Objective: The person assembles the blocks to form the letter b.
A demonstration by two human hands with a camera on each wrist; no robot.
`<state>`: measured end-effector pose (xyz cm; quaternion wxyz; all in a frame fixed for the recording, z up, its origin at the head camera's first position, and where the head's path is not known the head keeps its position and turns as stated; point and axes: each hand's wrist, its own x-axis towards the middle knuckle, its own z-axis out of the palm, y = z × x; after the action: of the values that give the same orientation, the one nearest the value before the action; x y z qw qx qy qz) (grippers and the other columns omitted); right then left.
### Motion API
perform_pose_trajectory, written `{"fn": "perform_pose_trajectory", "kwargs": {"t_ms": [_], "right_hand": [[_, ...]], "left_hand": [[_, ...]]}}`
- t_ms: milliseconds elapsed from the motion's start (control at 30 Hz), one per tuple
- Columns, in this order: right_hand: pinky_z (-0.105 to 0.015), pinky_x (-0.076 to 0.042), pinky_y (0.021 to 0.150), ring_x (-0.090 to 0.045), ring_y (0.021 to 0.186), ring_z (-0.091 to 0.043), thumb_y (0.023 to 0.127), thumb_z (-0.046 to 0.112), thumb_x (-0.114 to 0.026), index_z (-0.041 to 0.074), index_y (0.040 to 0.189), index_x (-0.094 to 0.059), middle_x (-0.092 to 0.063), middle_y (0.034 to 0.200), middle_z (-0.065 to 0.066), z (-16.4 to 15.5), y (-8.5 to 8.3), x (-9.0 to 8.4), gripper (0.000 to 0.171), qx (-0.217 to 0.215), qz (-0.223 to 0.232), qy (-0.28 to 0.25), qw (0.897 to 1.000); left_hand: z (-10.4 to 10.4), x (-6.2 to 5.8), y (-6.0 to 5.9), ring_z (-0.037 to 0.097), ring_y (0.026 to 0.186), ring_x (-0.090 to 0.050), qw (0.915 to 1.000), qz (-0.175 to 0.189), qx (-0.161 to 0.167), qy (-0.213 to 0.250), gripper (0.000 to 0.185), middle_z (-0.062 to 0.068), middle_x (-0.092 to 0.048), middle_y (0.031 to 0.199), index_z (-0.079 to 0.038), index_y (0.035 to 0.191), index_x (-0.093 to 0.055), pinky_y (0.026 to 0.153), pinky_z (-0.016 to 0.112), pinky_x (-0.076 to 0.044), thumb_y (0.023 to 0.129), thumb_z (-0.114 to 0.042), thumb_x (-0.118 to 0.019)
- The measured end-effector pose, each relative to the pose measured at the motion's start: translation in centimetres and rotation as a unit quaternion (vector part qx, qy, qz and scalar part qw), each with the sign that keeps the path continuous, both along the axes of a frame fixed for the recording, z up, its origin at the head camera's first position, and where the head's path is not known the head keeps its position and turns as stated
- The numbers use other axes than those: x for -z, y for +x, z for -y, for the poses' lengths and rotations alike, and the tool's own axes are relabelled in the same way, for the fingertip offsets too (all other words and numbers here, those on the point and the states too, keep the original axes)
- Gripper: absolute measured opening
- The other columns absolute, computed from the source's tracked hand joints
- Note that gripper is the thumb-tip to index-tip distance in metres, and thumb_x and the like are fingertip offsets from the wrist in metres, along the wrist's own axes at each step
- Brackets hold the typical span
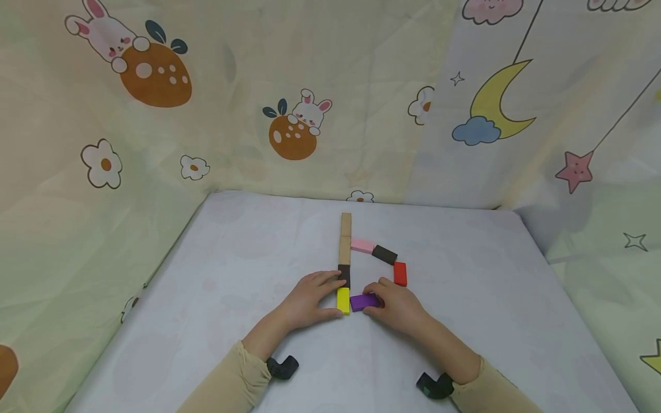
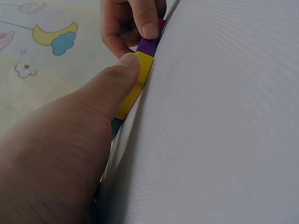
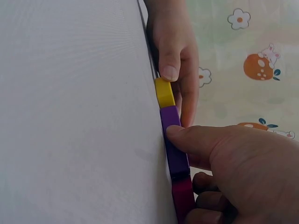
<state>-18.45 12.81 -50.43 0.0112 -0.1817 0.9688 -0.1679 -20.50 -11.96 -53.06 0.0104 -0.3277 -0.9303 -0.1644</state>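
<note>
On the white cloth a column runs away from me: a yellow block, a dark brown block, then two wooden blocks. My left hand holds the yellow block, thumb on its near end and fingers along its left side. A purple block lies crosswise against the yellow one, and my right hand pinches it between thumb and fingers. In the right wrist view the purple block butts the yellow block.
A pink block, another dark brown block and a red block curve from the column's right side toward my right hand. Printed fabric walls enclose the table at the back and both sides.
</note>
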Motion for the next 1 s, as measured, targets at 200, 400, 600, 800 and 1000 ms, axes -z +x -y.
{"fn": "perform_pose_trajectory", "kwargs": {"t_ms": [200,400,600,800,1000], "right_hand": [[-0.015,-0.043,0.059,-0.046,0.07,-0.004,0.071,0.048,-0.073,0.033,0.112,-0.06,-0.051,0.083,0.013,-0.1,0.1,-0.5,0.046,0.002,0.031,-0.019,0.999],[-0.023,-0.044,0.06,-0.048,0.076,-0.012,0.083,0.044,-0.063,0.03,0.115,-0.06,-0.052,0.082,0.008,-3.1,-1.3,-3.1,0.035,0.025,0.071,-0.117,0.99],[-0.026,-0.046,0.059,-0.049,0.078,-0.017,0.091,0.039,-0.054,0.026,0.113,-0.06,-0.056,0.087,0.002,-7.8,-3.5,-2.3,0.026,0.091,0.049,-0.15,0.983],[-0.026,-0.044,0.063,-0.049,0.082,-0.019,0.09,0.033,-0.056,0.034,0.114,-0.059,-0.058,0.096,0.002,-9.0,-3.9,-0.3,0.024,0.101,0.089,-0.148,0.98],[-0.026,-0.044,0.066,-0.051,0.084,-0.017,0.091,0.037,-0.054,0.038,0.114,-0.058,-0.059,0.1,0.004,-9.1,-4.0,0.4,0.023,0.091,0.09,-0.138,0.982]], "left_hand": [[0.2,-0.1,0.0,0.017,0.136,-0.03,0.9999,-0.004,0.005,0.008,0.071,-0.01,-0.028,0.149,-0.035,0.14,-0.035,0.112,0.045,-0.025,0.078,-0.067,-0.051],[0.1,0.2,-0.1,0.016,0.136,-0.029,0.9999,0.005,0.005,0.01,0.072,-0.012,-0.026,0.149,-0.037,0.14,-0.034,0.113,0.045,-0.024,0.078,-0.07,-0.049],[0.2,0.4,-0.1,0.015,0.137,-0.028,0.9999,0.01,0.005,0.007,0.073,-0.014,-0.024,0.15,-0.039,0.14,-0.031,0.113,0.044,-0.023,0.077,-0.071,-0.047],[0.2,0.5,-0.1,0.015,0.137,-0.027,0.9999,0.012,0.005,0.007,0.073,-0.015,-0.023,0.15,-0.039,0.14,-0.031,0.113,0.045,-0.023,0.077,-0.073,-0.045],[0.2,0.6,0.0,0.015,0.137,-0.027,0.9997,0.021,0.001,0.008,0.074,-0.016,-0.023,0.15,-0.04,0.14,-0.03,0.113,0.046,-0.023,0.076,-0.075,-0.042]]}}
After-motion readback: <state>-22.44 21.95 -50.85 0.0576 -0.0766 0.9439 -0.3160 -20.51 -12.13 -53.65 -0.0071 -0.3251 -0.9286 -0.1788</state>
